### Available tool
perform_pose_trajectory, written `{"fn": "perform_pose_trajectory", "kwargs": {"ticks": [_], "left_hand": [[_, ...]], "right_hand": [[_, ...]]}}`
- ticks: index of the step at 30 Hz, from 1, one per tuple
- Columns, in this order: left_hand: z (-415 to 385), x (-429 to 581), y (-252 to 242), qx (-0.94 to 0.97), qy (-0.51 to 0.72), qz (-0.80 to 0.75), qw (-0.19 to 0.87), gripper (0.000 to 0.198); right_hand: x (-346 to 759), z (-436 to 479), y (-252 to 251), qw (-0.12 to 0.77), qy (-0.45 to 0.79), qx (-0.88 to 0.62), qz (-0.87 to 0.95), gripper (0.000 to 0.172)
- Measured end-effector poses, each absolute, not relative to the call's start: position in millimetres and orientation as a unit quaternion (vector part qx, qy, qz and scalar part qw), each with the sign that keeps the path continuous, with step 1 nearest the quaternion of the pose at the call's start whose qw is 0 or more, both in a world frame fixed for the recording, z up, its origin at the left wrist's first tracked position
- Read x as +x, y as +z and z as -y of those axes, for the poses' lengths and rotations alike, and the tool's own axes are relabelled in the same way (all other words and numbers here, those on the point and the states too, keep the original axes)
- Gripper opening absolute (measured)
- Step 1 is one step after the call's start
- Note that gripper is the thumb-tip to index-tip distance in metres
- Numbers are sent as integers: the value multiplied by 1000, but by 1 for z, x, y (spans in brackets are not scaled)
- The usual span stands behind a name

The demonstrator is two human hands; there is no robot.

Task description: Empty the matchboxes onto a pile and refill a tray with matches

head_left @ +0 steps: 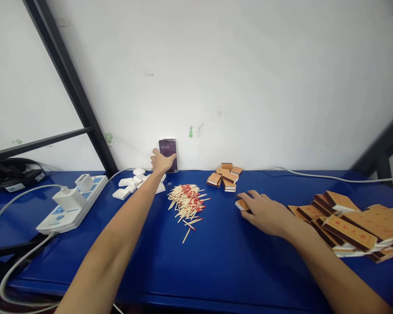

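At the back of the blue table, my left hand (163, 161) reaches to a phone (169, 146) that leans against the wall with its lit screen showing 19:43. The thumb is at the phone's right edge and the fingers are at its left. My right hand (263, 211) is closed around a small orange matchbox (242, 204) low over the tabletop, its white end showing past the fingers. Between my arms lies a loose heap of red-tipped matches (188, 200). Several matchboxes (223, 174) form a small pile behind the right hand.
A large pile of matchboxes (350, 224) spreads under and beyond my right forearm. Small white boxes or trays (127, 185) lie left of the phone. A power strip (74, 205) with plugs and cables stands at the left, near a black headset (15, 174). Black frame posts rise at both sides.
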State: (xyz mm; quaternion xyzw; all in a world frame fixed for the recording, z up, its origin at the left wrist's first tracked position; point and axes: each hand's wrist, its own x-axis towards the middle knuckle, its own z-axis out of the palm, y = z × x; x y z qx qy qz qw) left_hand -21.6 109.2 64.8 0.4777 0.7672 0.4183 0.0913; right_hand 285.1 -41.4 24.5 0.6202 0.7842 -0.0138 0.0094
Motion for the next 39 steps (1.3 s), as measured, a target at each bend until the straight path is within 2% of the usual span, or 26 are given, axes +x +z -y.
{"fn": "perform_pose_trajectory", "kwargs": {"ticks": [5,16,24,31,35,39], "left_hand": [[-118,4,51,440,441,-779,70,95],[-118,24,48,490,448,-747,13,92],[-121,27,45,503,439,-744,-10,93],[-118,29,43,522,435,-733,-2,98],[-110,26,47,520,449,-727,-12,97],[-96,8,50,564,462,-685,-14,66]], "right_hand": [[275,49,30,26,-1,582,-813,34],[269,50,25,4,24,561,-828,42],[267,50,22,-2,72,564,-822,29],[265,51,23,-2,62,572,-818,35],[259,49,26,-94,61,540,-834,37],[246,50,28,-249,-39,465,-849,34]]}}
